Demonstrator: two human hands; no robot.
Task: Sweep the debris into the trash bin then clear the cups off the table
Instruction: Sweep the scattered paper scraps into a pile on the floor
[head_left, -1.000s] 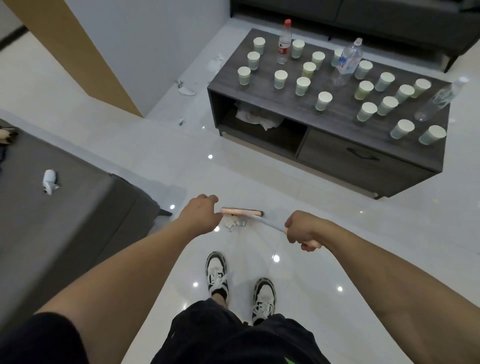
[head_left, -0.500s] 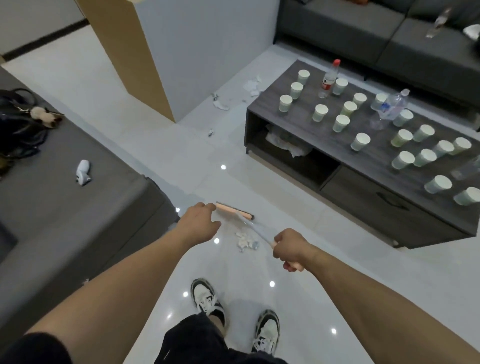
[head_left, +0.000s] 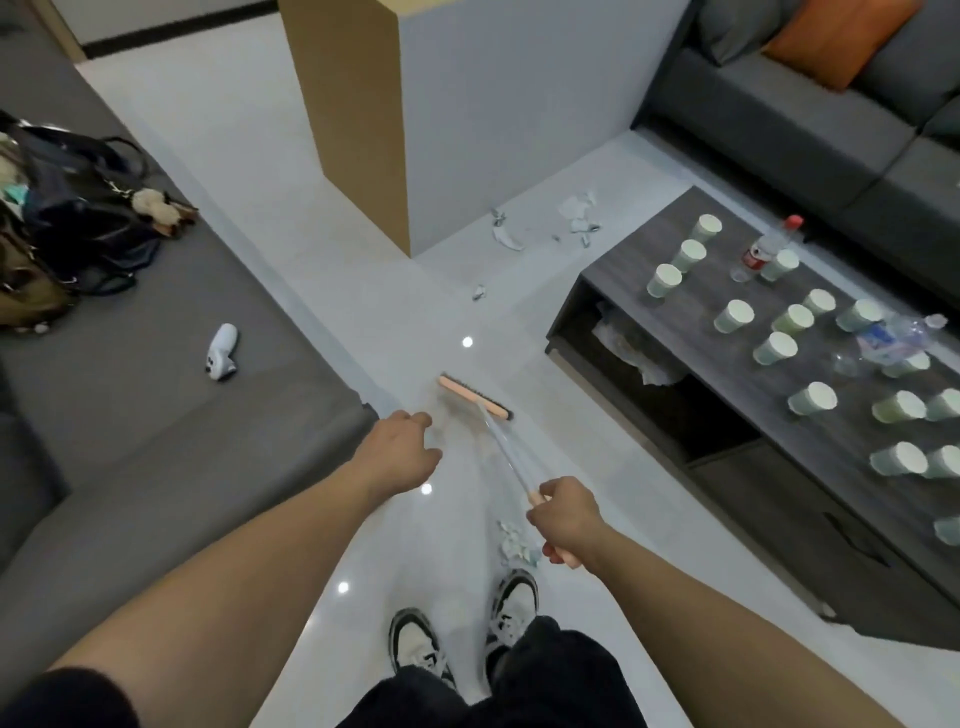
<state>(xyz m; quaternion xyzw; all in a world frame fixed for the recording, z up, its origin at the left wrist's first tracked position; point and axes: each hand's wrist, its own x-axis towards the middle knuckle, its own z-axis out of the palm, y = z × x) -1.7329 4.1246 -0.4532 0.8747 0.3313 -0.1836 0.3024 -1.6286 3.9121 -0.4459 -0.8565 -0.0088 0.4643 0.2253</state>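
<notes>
My right hand grips the pink handle end of a broom whose pale shaft runs forward to its pink head on the white floor. My left hand hovers beside the shaft with loosely curled fingers and holds nothing. A small heap of paper debris lies by my right shoe, just under my right hand. More torn paper debris is scattered on the floor near the wall corner, plus one scrap closer in. Several paper cups stand on the dark coffee table at right.
Plastic bottles stand and lie among the cups. A grey sofa at left carries bags and a white controller. Another grey sofa lies beyond the table. A wall pillar stands ahead. No trash bin shows.
The view has swung up and left as I step forward. The broom head has moved ahead, away from the small paper heap, which now lies behind it by my right foot.
</notes>
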